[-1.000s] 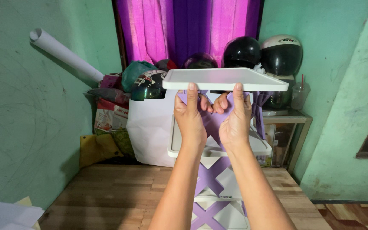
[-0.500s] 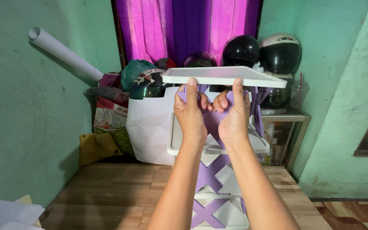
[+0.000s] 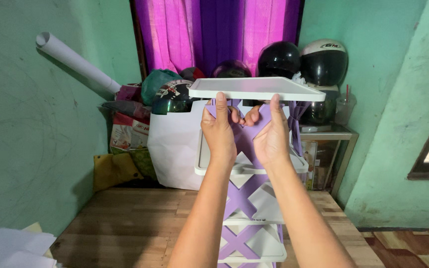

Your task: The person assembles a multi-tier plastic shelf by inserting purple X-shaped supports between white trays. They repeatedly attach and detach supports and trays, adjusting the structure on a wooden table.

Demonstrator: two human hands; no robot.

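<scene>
Right above my left hand point(image 3: 218, 133) and my right hand point(image 3: 272, 136) the white top shelf point(image 3: 254, 89) caps the way up; my fingertips touch its front edge. Just behind my palms the purple cross panel point(image 3: 247, 140) blocks forward reach. Below my wrists the lower white shelf point(image 3: 250, 166) closes off the way down. Left of my left hand is open air as far as the white board point(image 3: 172, 149); right of my right hand is open air. Beyond the rack, helmets point(image 3: 323, 62) crowd the corner.
</scene>
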